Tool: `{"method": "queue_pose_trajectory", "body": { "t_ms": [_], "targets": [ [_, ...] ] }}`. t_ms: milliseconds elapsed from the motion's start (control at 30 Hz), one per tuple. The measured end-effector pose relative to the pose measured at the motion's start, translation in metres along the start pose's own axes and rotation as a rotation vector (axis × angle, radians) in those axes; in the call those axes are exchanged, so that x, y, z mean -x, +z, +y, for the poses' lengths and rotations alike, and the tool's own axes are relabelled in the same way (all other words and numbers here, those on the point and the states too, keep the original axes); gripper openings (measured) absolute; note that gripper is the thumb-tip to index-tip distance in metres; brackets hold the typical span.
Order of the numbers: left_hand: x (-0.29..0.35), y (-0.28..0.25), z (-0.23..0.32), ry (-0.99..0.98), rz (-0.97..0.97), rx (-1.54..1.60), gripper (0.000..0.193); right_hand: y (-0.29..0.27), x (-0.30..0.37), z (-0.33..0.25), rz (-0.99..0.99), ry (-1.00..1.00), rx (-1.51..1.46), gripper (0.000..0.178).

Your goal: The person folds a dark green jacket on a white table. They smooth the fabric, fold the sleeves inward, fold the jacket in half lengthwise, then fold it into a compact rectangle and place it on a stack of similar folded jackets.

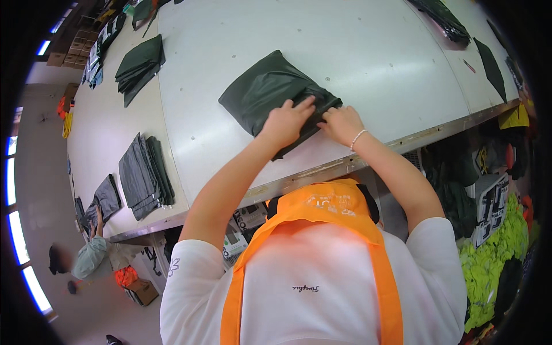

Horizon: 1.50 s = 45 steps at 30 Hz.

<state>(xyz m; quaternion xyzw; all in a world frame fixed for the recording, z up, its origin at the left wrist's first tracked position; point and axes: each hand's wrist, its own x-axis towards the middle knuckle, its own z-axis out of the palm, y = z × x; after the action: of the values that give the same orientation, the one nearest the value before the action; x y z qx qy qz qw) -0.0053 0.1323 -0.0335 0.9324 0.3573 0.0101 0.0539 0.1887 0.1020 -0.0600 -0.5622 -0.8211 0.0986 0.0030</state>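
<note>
On the white table in front of me lies a dark green plastic bag [261, 89], plump and set at a slant. My left hand [288, 121] rests on its near side with the fingers spread over the creased plastic. At the bag's right end, my right hand [342, 124] has its fingers curled in and gripping the edge, the fingertips partly hidden. The edge nearest me is bunched and darker, and a corner hangs toward the table's front.
Flat dark green packets stand in piles at left, one near [146, 175] and one far [140, 66]. Another person [92, 256] handles a dark packet at the table's far left end. Dark packets [443, 20] lie at far right. Bright yellow-green cloth [494, 267] is heaped below the table's right side.
</note>
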Motion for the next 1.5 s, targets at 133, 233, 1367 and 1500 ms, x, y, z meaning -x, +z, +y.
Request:
{"method": "queue_pose_trajectory", "body": {
  "t_ms": [133, 233, 1367, 1500],
  "targets": [
    [-0.005, 0.029, 0.028, 0.020, -0.087, -0.116, 0.041, 0.008, 0.012, 0.030, 0.092, -0.109, 0.086, 0.029],
    [-0.018, 0.032, 0.044, -0.033, -0.274, -0.259, 0.033, -0.019, 0.014, 0.031, 0.179, -0.276, 0.092, 0.024],
    [-0.036, 0.042, 0.013, 0.482, -0.074, 0.352, 0.046, -0.005, 0.050, 0.015, 0.051, -0.194, -0.749, 0.004],
    [-0.036, 0.072, 0.053, 0.231, -0.113, -0.094, 0.046, 0.017, 0.053, 0.019, 0.064, -0.248, -0.675, 0.003]
  ]
}}
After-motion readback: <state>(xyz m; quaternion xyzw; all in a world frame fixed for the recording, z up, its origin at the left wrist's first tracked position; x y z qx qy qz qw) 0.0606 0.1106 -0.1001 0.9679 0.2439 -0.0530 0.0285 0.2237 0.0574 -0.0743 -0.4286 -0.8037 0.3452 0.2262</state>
